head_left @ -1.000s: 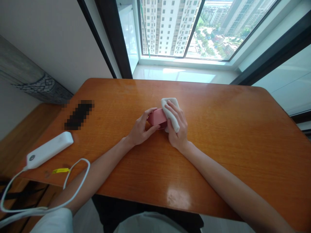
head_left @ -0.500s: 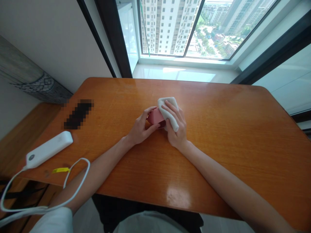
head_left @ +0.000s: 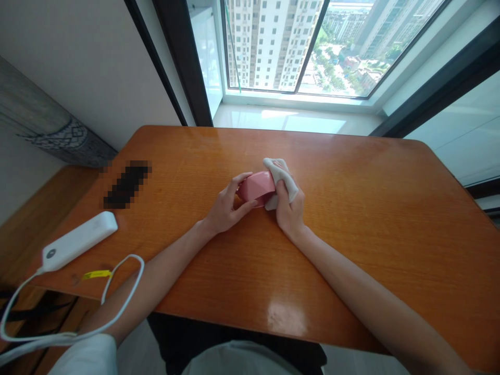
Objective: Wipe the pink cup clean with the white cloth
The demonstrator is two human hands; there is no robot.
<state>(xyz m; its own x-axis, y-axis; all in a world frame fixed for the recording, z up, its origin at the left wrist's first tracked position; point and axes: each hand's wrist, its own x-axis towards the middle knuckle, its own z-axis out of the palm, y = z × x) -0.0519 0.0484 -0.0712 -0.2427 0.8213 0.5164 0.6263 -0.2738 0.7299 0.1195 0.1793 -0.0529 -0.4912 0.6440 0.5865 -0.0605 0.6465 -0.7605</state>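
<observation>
A small glossy pink object with faceted sides (head_left: 257, 186) is held low over the middle of the table; its exact kind is unclear. My left hand (head_left: 226, 208) grips its left end, thumb at the near side and fingers at the far side. My right hand (head_left: 291, 208) is closed on a folded white cloth (head_left: 284, 177), with the thumb pressed on top. The cloth meets the right end of the pink object and partly hides it. A corner of cloth shows below, beside the right thumb.
On the left of the wooden table (head_left: 351, 234) lies a white power strip (head_left: 82, 239). Its white cable (head_left: 136, 286), with a yellow tag (head_left: 97, 274), loops over my left forearm. A blurred-out black item (head_left: 127, 185) lies behind. A window (head_left: 297, 47) stands beyond.
My right hand has turned and slid slightly right, taking the cloth off the top of the pink object toward its right end. More pink surface shows. My left hand stays in place.
</observation>
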